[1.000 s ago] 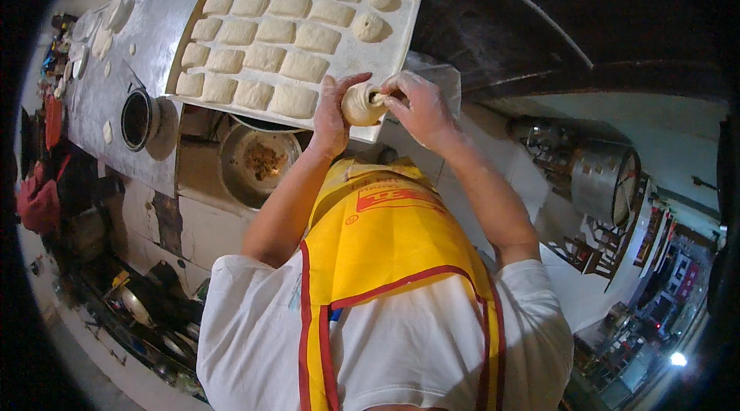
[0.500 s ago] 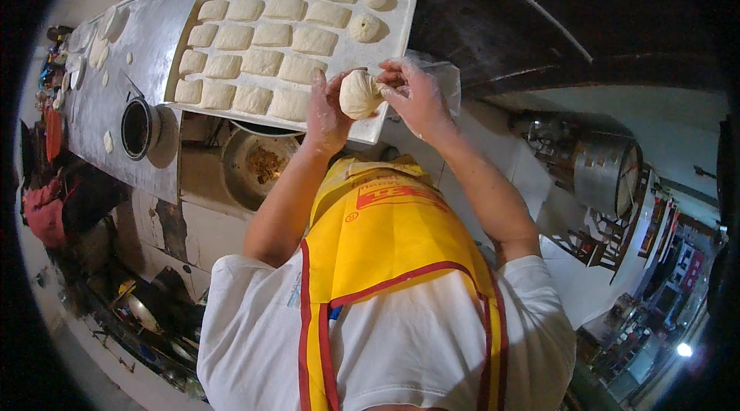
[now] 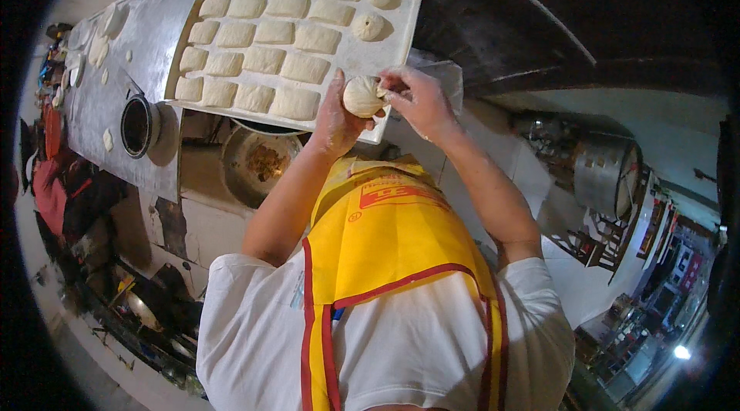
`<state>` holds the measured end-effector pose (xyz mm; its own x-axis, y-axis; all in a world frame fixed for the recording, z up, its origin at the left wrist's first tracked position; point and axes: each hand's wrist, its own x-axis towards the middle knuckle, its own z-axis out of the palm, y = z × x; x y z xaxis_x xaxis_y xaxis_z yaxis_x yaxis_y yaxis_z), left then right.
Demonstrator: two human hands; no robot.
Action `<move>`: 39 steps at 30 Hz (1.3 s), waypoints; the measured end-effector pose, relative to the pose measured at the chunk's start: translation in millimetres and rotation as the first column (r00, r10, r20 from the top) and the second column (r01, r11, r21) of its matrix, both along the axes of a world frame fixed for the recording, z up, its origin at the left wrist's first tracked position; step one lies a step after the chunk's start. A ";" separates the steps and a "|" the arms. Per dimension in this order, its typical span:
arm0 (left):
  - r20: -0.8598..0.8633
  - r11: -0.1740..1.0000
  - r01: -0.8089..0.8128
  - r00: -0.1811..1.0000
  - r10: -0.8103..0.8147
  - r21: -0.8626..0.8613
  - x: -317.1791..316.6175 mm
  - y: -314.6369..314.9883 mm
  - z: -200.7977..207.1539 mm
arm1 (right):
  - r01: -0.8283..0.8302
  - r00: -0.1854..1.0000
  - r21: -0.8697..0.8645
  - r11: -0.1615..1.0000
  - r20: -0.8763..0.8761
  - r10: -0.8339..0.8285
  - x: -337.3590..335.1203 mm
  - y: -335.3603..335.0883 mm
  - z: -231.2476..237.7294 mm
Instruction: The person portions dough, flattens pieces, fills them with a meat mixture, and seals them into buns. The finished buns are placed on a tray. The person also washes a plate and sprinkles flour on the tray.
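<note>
A round, pleated dough bun (image 3: pixel 361 97) rests in my left hand (image 3: pixel 337 119), whose fingers curl round its side and underside. My right hand (image 3: pixel 422 102) pinches the gathered dough at the bun's right end between thumb and fingers. Both hands are over the near right corner of a white tray (image 3: pixel 401 33). Rectangular dough pieces (image 3: pixel 272 32) lie on that tray in rows. Two round buns with pinched tops, one of them a pleated bun (image 3: pixel 368 26), sit along its right side. Flour whitens my fingers.
Left of the tray stretches a metal worktable (image 3: pixel 166 18) with a dark round pot (image 3: pixel 140 127) and dough scraps. Below the tray's near edge stands a large metal bowl (image 3: pixel 258 168) with brown filling. A metal drum (image 3: pixel 609 176) stands at the right. Another person's red clothing (image 3: pixel 50 195) shows far left.
The bun has turned a little in my left hand, and its pleated side shows more. My right fingers have shifted slightly but still pinch its gathered end.
</note>
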<state>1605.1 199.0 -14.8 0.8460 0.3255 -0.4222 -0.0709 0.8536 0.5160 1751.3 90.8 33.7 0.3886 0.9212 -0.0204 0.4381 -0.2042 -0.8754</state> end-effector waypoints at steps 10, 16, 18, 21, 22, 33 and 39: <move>-0.052 0.953 -0.161 0.987 0.153 -0.255 16.6 -15.1 -4.2 | -0.059 0.998 0.043 0.997 0.006 0.059 5.1 -2.4 -14.1; 0.074 0.992 0.096 0.993 -0.089 -0.084 5.5 -7.2 -13.9 | -0.102 0.983 -0.006 0.995 0.155 0.102 10.9 -10.7 -14.3; 0.180 0.950 0.264 0.956 -0.234 -0.167 4.3 -0.5 -16.6 | -0.139 0.979 0.118 0.983 0.168 0.118 8.8 -10.8 -16.6; -0.043 0.979 0.087 0.994 -0.097 -0.182 10.0 -10.1 -16.5 | -0.163 0.980 0.115 0.980 0.136 0.147 4.4 -11.9 -19.4; -0.068 0.978 0.022 0.997 -0.037 -0.206 13.4 -15.5 -15.6 | -0.147 0.984 0.077 0.986 0.109 0.138 3.3 -12.9 -19.8; -0.042 0.947 0.070 0.995 -0.087 -0.312 11.0 -20.6 -22.0 | -0.144 0.949 0.072 0.987 0.293 0.117 2.2 -20.5 -26.5; -0.088 0.941 0.101 0.987 -0.136 -0.323 3.9 -21.9 -35.4 | -0.246 0.926 -0.118 0.962 0.264 0.269 0.2 -24.5 -44.3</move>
